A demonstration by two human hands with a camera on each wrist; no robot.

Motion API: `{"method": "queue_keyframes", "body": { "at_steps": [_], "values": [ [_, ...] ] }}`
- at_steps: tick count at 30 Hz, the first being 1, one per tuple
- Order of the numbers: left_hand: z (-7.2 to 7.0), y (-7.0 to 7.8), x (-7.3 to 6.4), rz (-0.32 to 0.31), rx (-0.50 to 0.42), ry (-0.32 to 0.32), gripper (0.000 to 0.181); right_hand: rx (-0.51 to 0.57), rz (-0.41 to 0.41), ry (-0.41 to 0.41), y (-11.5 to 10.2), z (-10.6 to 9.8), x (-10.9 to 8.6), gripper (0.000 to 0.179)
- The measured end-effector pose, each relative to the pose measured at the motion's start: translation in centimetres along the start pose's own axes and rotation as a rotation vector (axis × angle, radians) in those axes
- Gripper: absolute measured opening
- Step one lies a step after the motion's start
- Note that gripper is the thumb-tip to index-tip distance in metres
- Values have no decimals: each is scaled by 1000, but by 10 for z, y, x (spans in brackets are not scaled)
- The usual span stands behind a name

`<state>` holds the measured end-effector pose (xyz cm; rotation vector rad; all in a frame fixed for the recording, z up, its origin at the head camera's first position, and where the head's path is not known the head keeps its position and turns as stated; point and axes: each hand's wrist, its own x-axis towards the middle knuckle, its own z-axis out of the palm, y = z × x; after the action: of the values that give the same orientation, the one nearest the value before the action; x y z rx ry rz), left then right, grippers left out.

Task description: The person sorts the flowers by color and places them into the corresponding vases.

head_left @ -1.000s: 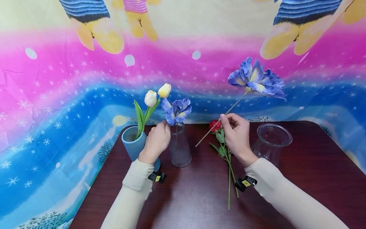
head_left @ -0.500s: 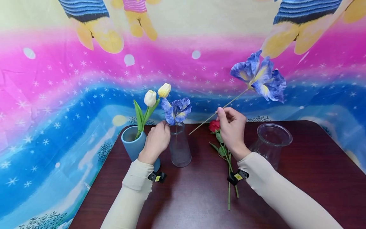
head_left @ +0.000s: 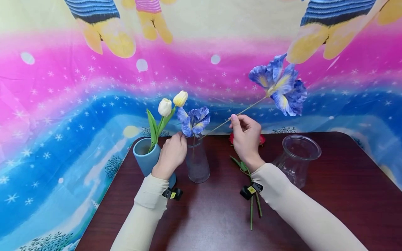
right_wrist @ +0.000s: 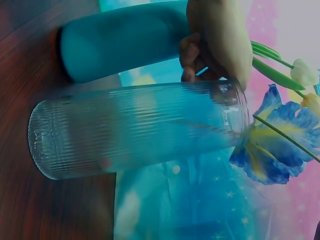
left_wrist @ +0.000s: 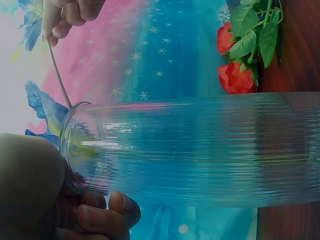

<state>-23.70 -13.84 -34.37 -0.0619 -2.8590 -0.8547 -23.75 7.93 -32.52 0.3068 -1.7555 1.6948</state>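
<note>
My right hand (head_left: 247,139) pinches the thin stem of a blue-purple iris (head_left: 279,87), its bloom up to the right. In the head view the stem's lower end meets the mouth of a ribbed clear glass vase (head_left: 198,167). A second iris (head_left: 194,121) stands in that vase, its bloom above the rim. My left hand (head_left: 171,153) holds the vase at its rim. Its curled fingers (left_wrist: 102,217) lie along the glass in the left wrist view. The right wrist view has the held stem crossing in front of the standing iris bloom (right_wrist: 277,140).
Left of the glass vase stands a light blue vase (head_left: 146,160) with two white tulips (head_left: 165,107). Red roses (head_left: 261,140) lie on the dark wooden table (head_left: 213,216), partly hidden by my right arm. A wide clear vase (head_left: 296,164) stands at the right.
My right hand has moved left and slightly up with the iris, bringing its stem end to the vase mouth. The stem has tilted flatter. My left hand has stayed at the rim.
</note>
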Motion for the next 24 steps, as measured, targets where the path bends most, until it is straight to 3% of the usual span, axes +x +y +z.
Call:
{"method": "queue_keyframes", "body": {
  "at_steps": [14,24],
  "values": [
    [0,1,1,-10,-17,-3,38,-86,17,-62,16,20,-10,23],
    [0,1,-1,-18,-13,-8,43,-126,46,-130,20,34,-18,24]
  ]
}}
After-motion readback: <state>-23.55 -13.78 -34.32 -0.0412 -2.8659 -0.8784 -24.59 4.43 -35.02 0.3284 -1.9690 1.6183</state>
